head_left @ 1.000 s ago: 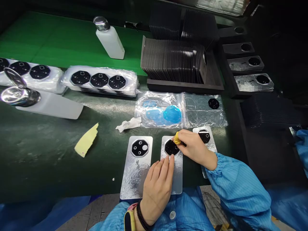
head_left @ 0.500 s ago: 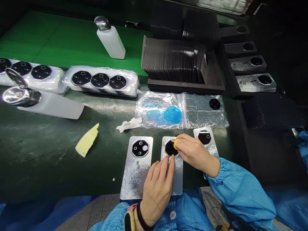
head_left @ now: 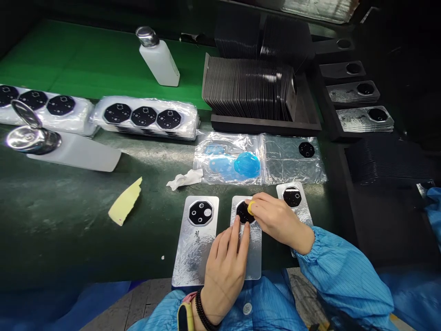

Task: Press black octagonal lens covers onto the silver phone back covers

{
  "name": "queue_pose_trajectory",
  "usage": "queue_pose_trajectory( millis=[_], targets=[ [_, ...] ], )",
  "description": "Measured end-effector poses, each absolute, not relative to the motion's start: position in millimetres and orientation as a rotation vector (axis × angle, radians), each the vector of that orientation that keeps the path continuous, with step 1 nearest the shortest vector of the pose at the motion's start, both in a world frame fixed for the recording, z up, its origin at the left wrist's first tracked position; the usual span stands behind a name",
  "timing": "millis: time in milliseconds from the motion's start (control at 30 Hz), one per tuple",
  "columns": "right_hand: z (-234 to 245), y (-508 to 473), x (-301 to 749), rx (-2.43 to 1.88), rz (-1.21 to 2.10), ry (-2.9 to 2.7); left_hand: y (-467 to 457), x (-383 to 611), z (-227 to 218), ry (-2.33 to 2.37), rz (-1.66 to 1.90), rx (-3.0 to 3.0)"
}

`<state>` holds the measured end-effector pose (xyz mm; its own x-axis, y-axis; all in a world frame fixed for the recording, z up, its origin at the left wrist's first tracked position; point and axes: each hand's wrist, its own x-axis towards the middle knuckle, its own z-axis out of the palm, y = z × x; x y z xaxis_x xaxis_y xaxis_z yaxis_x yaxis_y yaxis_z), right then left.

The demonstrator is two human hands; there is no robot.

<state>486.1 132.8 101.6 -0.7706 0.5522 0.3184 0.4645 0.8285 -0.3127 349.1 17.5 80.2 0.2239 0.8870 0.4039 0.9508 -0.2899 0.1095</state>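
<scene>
A silver phone back cover [head_left: 254, 257] with a black octagonal camera panel [head_left: 242, 214] lies under both of my hands. My left hand [head_left: 225, 264] rests flat on it, fingers outstretched, two fingertips at the panel's lower edge. My right hand [head_left: 277, 218] is pinched at the panel's right side. Something yellow [head_left: 251, 208], perhaps a finger cot, shows at its fingertips; what they hold, if anything, is hidden. To the left lies another silver phone back cover [head_left: 193, 255] with camera rings. A third phone back cover [head_left: 292, 196] is partly behind my right hand.
Clear plastic bags [head_left: 292, 170] lie beyond the covers, near crumpled white tissue [head_left: 186, 179] and a yellow paper scrap [head_left: 124, 202]. Two white dispenser bottles, one upright [head_left: 160, 62] and one lying down [head_left: 79, 149], are at left. A black rack [head_left: 248, 87] and trays stand behind and right.
My left index fingertip has slid slightly up onto the panel's lower edge. The right hand stays pinched at nearly the same spot.
</scene>
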Motion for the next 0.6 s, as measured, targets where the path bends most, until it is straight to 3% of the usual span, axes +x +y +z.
queue_pose_trajectory(
  millis=[333,600],
  targets=[
    [107,127,480,-0.643,0.106,-2.686,17,350,78,-1.797,-0.586,-2.323],
    [101,129,493,-1.001,0.427,-2.398,21,350,78,-1.769,-0.613,-2.283]
  ],
)
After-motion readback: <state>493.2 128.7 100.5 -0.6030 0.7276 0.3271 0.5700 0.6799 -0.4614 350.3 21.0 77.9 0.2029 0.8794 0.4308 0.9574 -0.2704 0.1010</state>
